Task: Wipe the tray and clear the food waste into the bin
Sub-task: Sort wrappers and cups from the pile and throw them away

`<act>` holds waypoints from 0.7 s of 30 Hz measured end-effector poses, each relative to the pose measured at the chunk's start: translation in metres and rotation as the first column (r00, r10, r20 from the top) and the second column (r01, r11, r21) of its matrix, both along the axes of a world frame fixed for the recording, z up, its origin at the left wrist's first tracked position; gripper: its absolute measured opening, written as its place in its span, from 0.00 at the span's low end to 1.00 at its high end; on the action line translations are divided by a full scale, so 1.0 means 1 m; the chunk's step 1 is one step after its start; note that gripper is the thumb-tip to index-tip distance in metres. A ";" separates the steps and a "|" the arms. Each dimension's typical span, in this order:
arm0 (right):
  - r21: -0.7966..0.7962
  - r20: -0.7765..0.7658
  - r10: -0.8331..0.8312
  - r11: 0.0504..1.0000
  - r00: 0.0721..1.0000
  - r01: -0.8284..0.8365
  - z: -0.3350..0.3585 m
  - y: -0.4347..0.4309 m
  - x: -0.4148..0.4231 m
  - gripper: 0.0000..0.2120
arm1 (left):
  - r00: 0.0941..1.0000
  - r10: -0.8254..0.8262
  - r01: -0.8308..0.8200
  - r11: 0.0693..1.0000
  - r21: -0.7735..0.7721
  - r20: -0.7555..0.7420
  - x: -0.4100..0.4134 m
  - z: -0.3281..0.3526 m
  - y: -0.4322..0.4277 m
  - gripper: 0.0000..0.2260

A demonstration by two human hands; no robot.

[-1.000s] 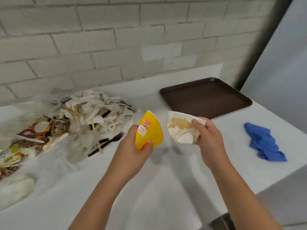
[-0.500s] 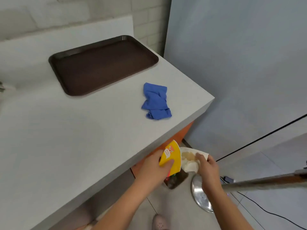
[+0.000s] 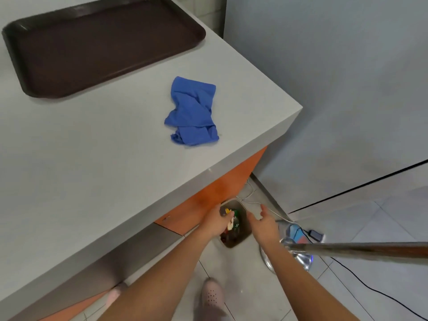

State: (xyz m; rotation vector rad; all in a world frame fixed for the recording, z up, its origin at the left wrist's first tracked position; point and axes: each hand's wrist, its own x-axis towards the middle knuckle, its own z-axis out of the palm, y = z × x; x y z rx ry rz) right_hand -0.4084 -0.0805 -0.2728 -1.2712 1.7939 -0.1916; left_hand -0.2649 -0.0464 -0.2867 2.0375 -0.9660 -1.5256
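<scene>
Head view, looking down past the corner of a pale grey surface [image 3: 92,170]: a person's two bare forearms reach to a small bin [image 3: 242,239] on the tiled floor, set just beside the orange cabinet front [image 3: 208,195] under the surface's edge.

The left grip [image 3: 216,222] hangs over the bin's mouth w/ fingers pointing down. A yellow wrapper scrap [image 3: 228,211] and a white scrap [image 3: 230,224] sit right at its fingertips. Can't tell whether they are pinched or already loose, as the spot is small and blurred. The right grip [image 3: 264,224] hovers over the bin's right rim, fingers spread, thumb up, nothing in it. Inside the bin: dark waste w/ bits of green and red.

Up top, the dark brown tray [image 3: 104,42] lies flat at the far left of the surface. A crumpled blue cloth [image 3: 192,112] lies nr the corner, apart from the tray, btwn it and the surface's front edge.

At right, a brown pole [image 3: 359,250] cuts across the frame over the right forearm, a shiny metal disc [image 3: 301,260] on the floor below it. A white cable [image 3: 254,202] runs past the bin; a black cable [image 3: 370,290] trails over the tiles. Two pink shoes [image 3: 212,295] show at bottom ctr.
</scene>
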 end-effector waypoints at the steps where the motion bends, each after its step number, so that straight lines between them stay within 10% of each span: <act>1: -0.033 0.023 0.006 0.999 1.000 -0.006 0.006 0.002 0.003 0.28 | 1.000 -0.003 0.002 1.000 -0.018 -0.010 0.003 0.004 0.004 0.23; 5: -0.257 0.224 0.060 0.966 0.973 -0.001 0.064 0.016 0.027 0.08 | 0.995 0.040 -0.017 0.970 -0.241 0.091 0.024 0.071 0.029 0.13; 12: -0.446 0.645 0.325 0.895 0.692 -0.003 0.196 0.055 0.111 0.05 | 0.929 0.368 -0.241 0.649 -0.722 0.021 0.078 0.227 0.109 0.10; 21: -0.575 0.644 0.630 0.773 0.434 -0.267 0.280 0.114 0.312 0.06 | 0.609 0.791 -0.507 0.328 -0.797 -0.061 0.247 0.307 0.210 0.09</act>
